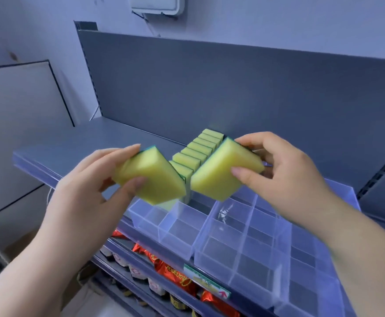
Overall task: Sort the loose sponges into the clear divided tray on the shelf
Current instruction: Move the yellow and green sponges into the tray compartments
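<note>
My left hand (91,179) grips a yellow sponge with a green scouring side (155,177), held tilted above the tray. My right hand (285,170) grips a second yellow sponge (221,172), tilted the other way, its corner nearly touching the left one. Between and behind them a row of several yellow sponges (198,149) stands on edge in one lane of the clear divided tray (237,243) on the grey shelf (84,143). The tray's near compartments hold nothing.
The shelf's grey back panel (232,88) rises behind the tray. A slotted upright (383,170) stands at the right. Below the shelf edge lie red foil packets (175,273), small jars (136,271) and a green price label (206,282). A white wall is at the left.
</note>
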Motion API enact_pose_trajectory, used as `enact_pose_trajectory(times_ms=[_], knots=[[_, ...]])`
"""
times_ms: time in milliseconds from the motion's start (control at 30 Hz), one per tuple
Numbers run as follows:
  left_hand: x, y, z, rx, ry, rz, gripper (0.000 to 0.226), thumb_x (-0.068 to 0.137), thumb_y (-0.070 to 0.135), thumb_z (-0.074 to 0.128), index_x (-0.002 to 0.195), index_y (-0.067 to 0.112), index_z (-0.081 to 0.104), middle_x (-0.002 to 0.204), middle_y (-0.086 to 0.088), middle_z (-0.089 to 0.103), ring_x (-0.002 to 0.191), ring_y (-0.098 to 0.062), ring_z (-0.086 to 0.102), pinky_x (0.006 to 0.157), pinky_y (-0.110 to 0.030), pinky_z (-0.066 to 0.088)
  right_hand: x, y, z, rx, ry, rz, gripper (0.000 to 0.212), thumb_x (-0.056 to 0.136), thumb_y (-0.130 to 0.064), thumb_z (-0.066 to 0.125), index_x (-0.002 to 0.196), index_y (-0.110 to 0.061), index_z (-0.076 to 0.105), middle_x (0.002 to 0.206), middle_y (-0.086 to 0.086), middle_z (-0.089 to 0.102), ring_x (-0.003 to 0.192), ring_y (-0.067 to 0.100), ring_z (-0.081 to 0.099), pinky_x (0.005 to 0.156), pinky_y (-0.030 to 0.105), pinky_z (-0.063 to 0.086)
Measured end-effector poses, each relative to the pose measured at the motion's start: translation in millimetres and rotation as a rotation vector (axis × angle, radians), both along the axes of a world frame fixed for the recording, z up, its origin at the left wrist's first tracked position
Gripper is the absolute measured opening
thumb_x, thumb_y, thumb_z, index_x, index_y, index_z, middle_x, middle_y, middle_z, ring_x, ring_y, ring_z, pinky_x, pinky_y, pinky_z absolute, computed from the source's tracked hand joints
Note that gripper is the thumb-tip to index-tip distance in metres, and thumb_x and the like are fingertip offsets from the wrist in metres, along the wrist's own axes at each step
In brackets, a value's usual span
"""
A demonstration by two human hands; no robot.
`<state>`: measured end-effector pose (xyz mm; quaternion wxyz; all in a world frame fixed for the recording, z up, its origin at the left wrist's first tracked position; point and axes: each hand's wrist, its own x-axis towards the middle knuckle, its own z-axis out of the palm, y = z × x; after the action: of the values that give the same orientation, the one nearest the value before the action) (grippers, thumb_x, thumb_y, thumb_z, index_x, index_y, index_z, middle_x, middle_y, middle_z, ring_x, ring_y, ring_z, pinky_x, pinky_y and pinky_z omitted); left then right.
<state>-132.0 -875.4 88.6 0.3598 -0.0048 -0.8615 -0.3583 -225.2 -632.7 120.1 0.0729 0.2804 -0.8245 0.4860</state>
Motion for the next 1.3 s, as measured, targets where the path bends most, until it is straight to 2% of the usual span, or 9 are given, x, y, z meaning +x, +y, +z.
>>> enact_pose_trajectory(times_ms=[133,300,500,700,833,933,1033,1200,1300], knots=[[-15.2,-15.4,-7.0,0.056,0.023,-0.052,0.036,0.081,0.028,0.067,0.115,0.033,0.058,0.108,0.026,0.055,0.093,0.013,0.051,0.077,0.001,0.035,-0.9,-14.5,0.8,-0.041,-0.076,-0.017,0.033,0.075,-0.022,0.074,0.099,-0.038,0.058,0.102,-0.011,0.064,0.099,0.011,0.06,0.086,0.033,0.051],[-32.6,-47.6,-16.9,0.128,0.046,-0.16,0.036,0.084,0.033,0.058,0.12,0.036,0.056,0.109,0.023,0.057,0.098,0.008,0.052,0.08,-0.002,0.037,9.8,-42.0,-7.0,-0.115,-0.09,-0.169,0.029,0.071,-0.025,0.073,0.092,-0.039,0.058,0.096,-0.017,0.065,0.092,0.005,0.063,0.079,0.023,0.052],[-66.4,-110.3,-17.7,0.126,0.068,-0.307,0.032,0.084,0.049,0.048,0.115,0.058,0.049,0.111,0.022,0.058,0.102,-0.006,0.056,0.083,-0.032,0.047,28.9,-86.9,-20.3,-0.194,-0.152,-0.34,0.027,0.077,-0.016,0.07,0.092,-0.035,0.059,0.095,-0.015,0.067,0.09,0.005,0.063,0.08,0.028,0.053],[-90.2,-152.7,-31.6,0.132,0.056,-0.438,0.035,0.086,0.054,0.048,0.121,0.049,0.051,0.117,0.01,0.059,0.099,-0.023,0.058,0.082,-0.051,0.048,39.1,-122.3,-36.0,-0.105,-0.167,-0.478,0.031,0.077,-0.015,0.071,0.095,-0.039,0.061,0.097,-0.02,0.066,0.094,0.003,0.062,0.087,0.031,0.051],[-96.0,-156.0,-38.7,0.137,0.046,-0.506,0.035,0.087,0.05,0.048,0.12,0.043,0.055,0.113,0.015,0.06,0.1,-0.014,0.058,0.081,-0.039,0.049,44.6,-137.0,-41.1,0.081,-0.11,-0.558,0.035,0.078,-0.019,0.07,0.097,-0.046,0.058,0.104,-0.021,0.06,0.1,0.006,0.058,0.091,0.032,0.047],[-99.6,-157.3,-40.7,0.117,0.034,-0.524,0.04,0.086,0.049,0.048,0.122,0.034,0.054,0.11,0.023,0.058,0.098,0.0,0.055,0.08,-0.017,0.045,44.0,-148.0,-41.2,0.255,-0.058,-0.577,0.036,0.081,-0.023,0.068,0.108,-0.044,0.057,0.106,-0.03,0.052,0.1,-0.004,0.051,0.088,0.011,0.037],[-102.9,-159.7,-39.1,0.117,0.02,-0.548,0.039,0.087,0.048,0.047,0.123,0.033,0.053,0.111,0.023,0.057,0.099,0.0,0.055,0.079,-0.01,0.042,41.0,-156.1,-43.5,0.364,-0.007,-0.581,0.036,0.082,-0.021,0.067,0.115,-0.034,0.059,0.104,-0.029,0.049,0.1,-0.008,0.046,0.085,-0.003,0.028],[-104.0,-156.1,-38.9,0.09,0.028,-0.576,0.042,0.087,0.044,0.048,0.123,0.024,0.058,0.11,0.023,0.056,0.099,0.008,0.052,0.08,-0.001,0.037,39.6,-157.3,-55.4,0.45,0.089,-0.568,0.035,0.081,-0.016,0.068,0.114,-0.023,0.061,0.102,-0.02,0.047,0.1,-0.003,0.039,0.086,-0.002,0.024],[-100.8,-151.4,-39.1,0.06,0.036,-0.589,0.041,0.087,0.039,0.049,0.124,0.021,0.056,0.112,0.02,0.056,0.099,0.013,0.05,0.081,0.002,0.034,37.4,-157.1,-64.3,0.494,0.183,-0.571,0.032,0.076,-0.019,0.067,0.108,-0.017,0.063,0.1,-0.01,0.056,0.099,0.005,0.043,0.088,0.011,0.029]])
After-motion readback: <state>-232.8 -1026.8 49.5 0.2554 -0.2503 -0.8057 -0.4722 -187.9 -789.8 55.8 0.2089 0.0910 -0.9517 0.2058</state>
